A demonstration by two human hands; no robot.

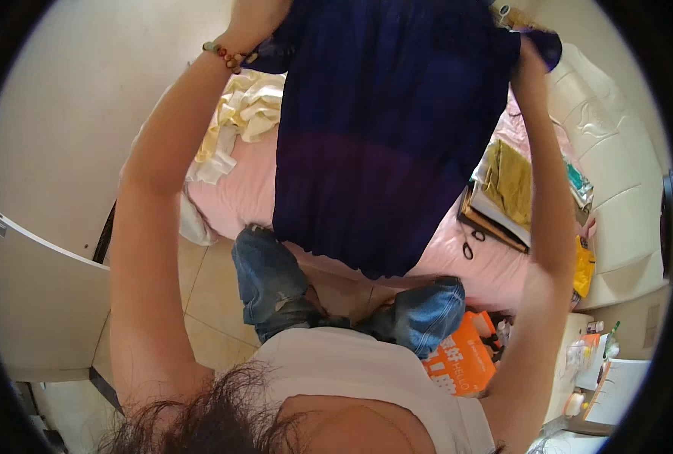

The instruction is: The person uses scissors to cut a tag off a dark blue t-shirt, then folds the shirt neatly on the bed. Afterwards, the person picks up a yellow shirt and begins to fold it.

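Note:
A dark blue garment (386, 151) with a purplish band across its lower part hangs spread out in front of me, stretched between both raised hands. At its upper left, my left hand (257, 21) is closed on the cloth, its fingers partly cut off by the picture's edge. My right hand (531, 68) grips the upper right side, somewhat blurred, with a loose flap of the same fabric sticking out beyond it. The garment's lower hem falls just above my knees, and its top edge lies outside the picture.
Behind the garment is a bed with a pink sheet (238, 189) and a cream headboard (609, 166). Crumpled pale-yellow cloth (249, 113) lies at left. Folded olive cloth (507, 178) and black-handled scissors (469, 246) lie at right. An orange bag (465, 359) stands beside my knee.

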